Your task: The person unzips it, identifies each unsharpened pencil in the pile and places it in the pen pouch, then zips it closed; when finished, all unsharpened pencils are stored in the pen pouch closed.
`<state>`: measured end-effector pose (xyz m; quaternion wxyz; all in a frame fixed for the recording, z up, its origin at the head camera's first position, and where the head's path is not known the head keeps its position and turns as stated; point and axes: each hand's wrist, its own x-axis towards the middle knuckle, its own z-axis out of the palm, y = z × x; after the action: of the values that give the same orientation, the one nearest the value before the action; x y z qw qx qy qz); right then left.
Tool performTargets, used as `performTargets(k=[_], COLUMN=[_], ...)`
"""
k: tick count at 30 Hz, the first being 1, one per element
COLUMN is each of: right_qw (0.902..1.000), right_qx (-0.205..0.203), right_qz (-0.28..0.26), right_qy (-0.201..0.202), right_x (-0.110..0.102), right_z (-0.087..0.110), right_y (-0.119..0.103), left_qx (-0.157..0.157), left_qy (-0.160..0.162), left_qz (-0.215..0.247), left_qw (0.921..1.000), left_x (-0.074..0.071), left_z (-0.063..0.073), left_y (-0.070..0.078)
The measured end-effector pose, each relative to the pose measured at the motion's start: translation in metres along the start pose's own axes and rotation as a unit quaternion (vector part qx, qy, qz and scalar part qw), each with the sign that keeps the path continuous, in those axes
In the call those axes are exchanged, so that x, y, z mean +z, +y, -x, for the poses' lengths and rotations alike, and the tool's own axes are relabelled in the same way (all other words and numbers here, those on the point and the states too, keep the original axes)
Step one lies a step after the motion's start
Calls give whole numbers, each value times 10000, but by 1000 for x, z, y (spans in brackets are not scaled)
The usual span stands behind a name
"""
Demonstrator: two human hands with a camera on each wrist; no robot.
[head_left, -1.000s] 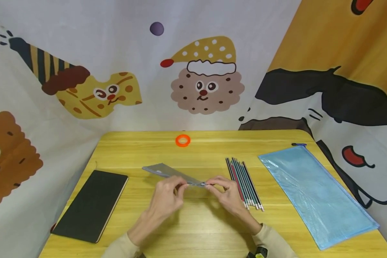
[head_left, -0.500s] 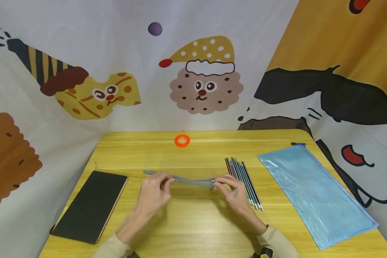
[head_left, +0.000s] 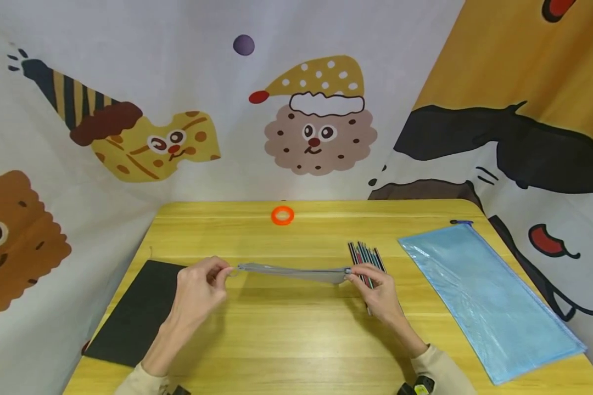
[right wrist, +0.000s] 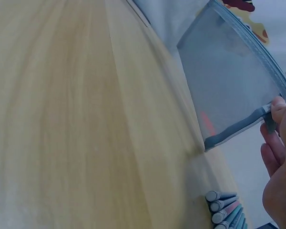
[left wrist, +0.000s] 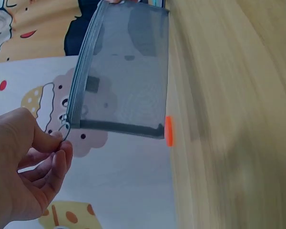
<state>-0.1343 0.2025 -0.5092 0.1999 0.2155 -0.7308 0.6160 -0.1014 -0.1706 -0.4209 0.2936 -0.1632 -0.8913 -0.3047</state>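
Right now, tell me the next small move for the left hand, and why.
Probably have the left hand let go of the zipper ring: it sits at one end of the pouch, with seemingly no further to slide, and the right hand pinches the other end.

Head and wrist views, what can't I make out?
Head: the face of the gray mesh pouch, nearly edge-on; the right edge of the black notebook, behind the left hand and forearm; much of the pencils, behind the right hand.
Left wrist: most of the right hand, cut by the top edge.
Right wrist: some pencils, cut by the bottom edge.
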Motion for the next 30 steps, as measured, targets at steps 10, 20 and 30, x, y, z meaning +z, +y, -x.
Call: performTargets(k=[10, 20, 30], right_qw=[9994, 9987, 9971], right_qx=[-246, -139, -190], right_qz=[-137, -324, -548], right_qy=[-185, -369, -499], right_x=[2, 7, 6], right_z=[0, -4, -8], right_y=[2, 1, 1], left_qx=[-317, -709, -938], left_qy=[-314, -433, -632], left_qz=[207, 380, 541], left_qw=[9988, 9958, 9921], left_x=[0, -5, -1], left_z=[5, 8, 10], left_y=[-8, -15, -18])
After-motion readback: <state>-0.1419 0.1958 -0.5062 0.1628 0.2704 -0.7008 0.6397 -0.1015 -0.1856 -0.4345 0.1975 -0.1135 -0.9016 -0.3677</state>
